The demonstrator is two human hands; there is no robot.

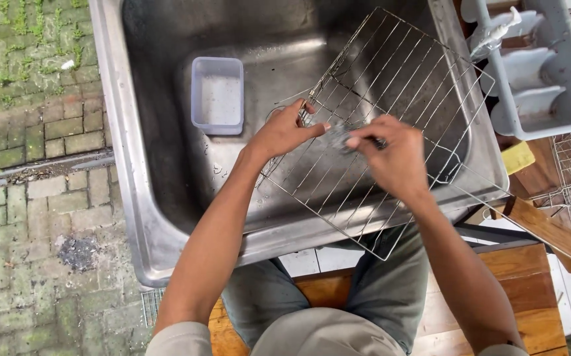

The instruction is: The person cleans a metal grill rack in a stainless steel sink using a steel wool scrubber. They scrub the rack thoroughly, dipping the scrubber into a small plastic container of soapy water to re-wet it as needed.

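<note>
Gripping wire rack (391, 99) over sink (167, 198): left hand (282, 132), right hand (394, 155) pressing scourer (340, 137).

scrubber (339, 137) blurred under right hand (394, 155), sink (124, 165) top cut off

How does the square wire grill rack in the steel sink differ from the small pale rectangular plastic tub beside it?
The wire grill rack is open metal mesh; the plastic tub has solid, translucent walls. The rack is far larger and leans tilted over the sink's front rim, while the tub sits flat on the bottom. Both hands touch the rack; nothing touches the tub. Both are in the sink.
</note>
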